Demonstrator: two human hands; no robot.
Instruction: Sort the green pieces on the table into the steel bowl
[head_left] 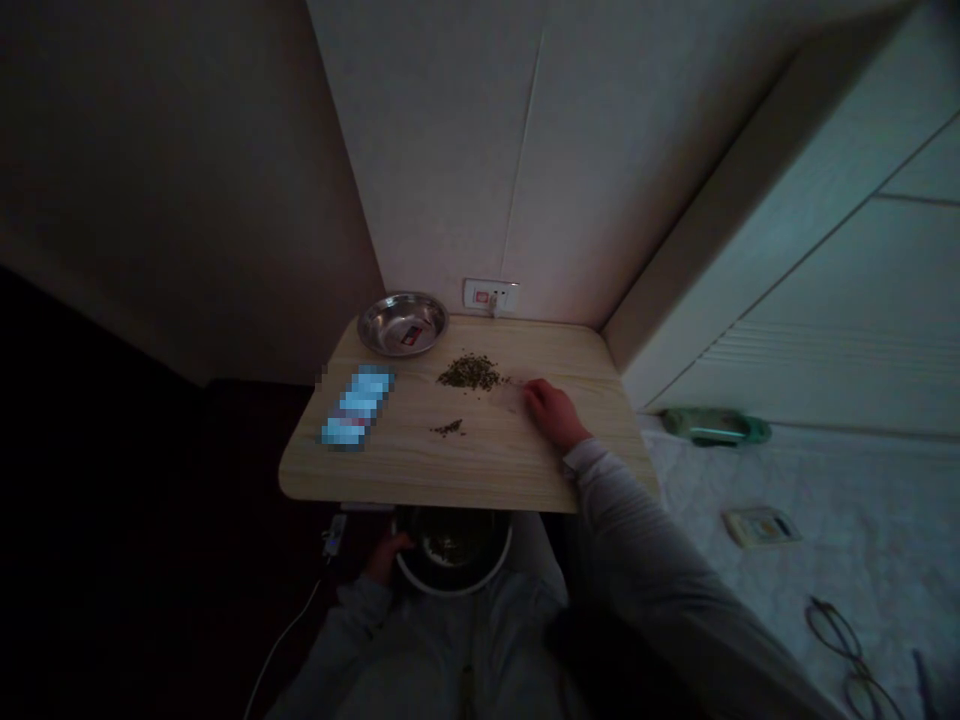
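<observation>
On the wooden tabletop lies a loose pile of small greenish-brown grains [471, 373]; their exact kind is too small to tell. A smaller cluster of grains [450, 428] is scattered nearer the front edge. My right hand [556, 412] rests at the right of the larger pile with its fingers curled together, and whatever they may hold is hidden. Down at my lap, my left hand [386, 558] grips the left rim of a metal bowl [454, 580]. The bowl sits partly below the table's front edge, its inside dark with a shiny patch.
A steel dish [375, 325] with a label inside stands at the table's [495, 470] back left. In front of it lies a lit phone [358, 405]. A wall socket [491, 295] is behind. Glasses [840, 640], a small packet [761, 527] and a green object [716, 427] lie at right.
</observation>
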